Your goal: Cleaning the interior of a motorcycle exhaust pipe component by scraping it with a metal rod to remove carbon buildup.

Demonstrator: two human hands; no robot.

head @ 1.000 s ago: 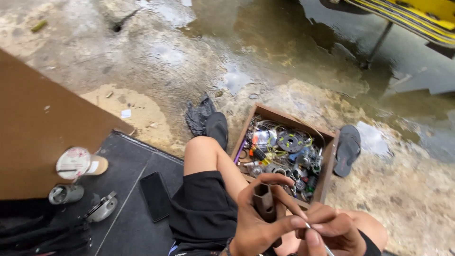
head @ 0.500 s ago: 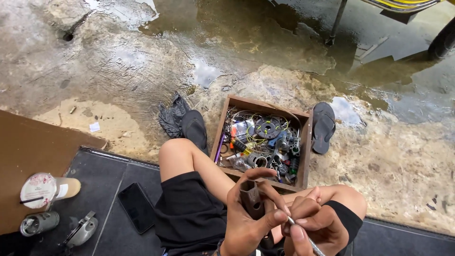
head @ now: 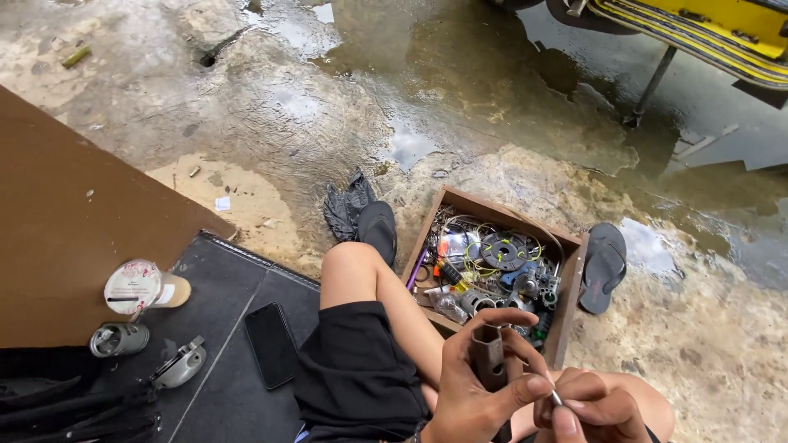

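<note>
A person sits on a dark mat point(head: 222, 328) at the edge of wet, puddled ground, seen from above, bare knees drawn up. At the bottom of the view, the left hand point(head: 472, 394) wraps around a short, dark metal tube-like part point(head: 490, 361), held upright, fingers and thumb closed on it. The right hand point(head: 595, 410) sits just beside it, its grip pinched narrow on a thin metal tool point(head: 556, 399), of which only a short silver tip shows, pointing toward the part. Whether the tip touches the part cannot be told.

Just beyond the hands, an open wooden box point(head: 570, 287) rests on the ground, filled with wires, metal rings, a toothed disc and small hardware. A dark sandal point(head: 603, 264) lies to the right of the box, another point(head: 379, 230) to its left beside a crumpled dark cloth point(head: 345, 205).

On the mat, a black phone point(head: 271, 344) lies flat near the thigh. Further left stand a lidded drink cup point(head: 144, 287), a small metal can point(head: 119, 339) on its side and a silver metal piece point(head: 180, 365).

The work appears to be in the fine, probing stage: the thin tool being worked at the held part. The move ahead likely calls for a steady left hold and careful aim with the tip.
</note>
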